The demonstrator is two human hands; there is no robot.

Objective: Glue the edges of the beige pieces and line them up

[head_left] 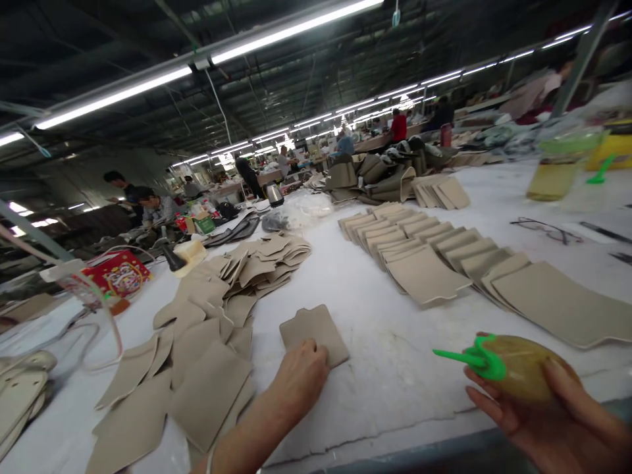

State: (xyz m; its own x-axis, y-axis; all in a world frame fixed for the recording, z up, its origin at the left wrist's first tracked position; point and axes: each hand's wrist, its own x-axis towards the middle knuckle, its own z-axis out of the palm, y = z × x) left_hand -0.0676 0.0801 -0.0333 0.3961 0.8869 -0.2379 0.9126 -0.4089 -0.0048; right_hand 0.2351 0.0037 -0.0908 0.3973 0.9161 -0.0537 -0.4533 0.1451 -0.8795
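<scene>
My left hand (302, 376) rests with curled fingers on the lower edge of a small beige panel (315, 328) that lies flat on the white table (365, 375). Whether the fingertips pinch it is hidden. My right hand (548, 415) holds a squeeze bottle (528, 366) of yellowish-brown content on its side, its green nozzle pointing left above the table. Left of my left hand lies a loose pile of beige pieces (210, 382). Beyond the right hand, overlapping beige pieces (424, 270) are fanned out in rows.
Glasses (546, 229) and a container of yellow liquid (553, 176) are at the right. A red patterned box (118, 273) stands at the left. Clear plastic bags (301, 212) and dark material (375, 178) lie farther back. Several people work in the background.
</scene>
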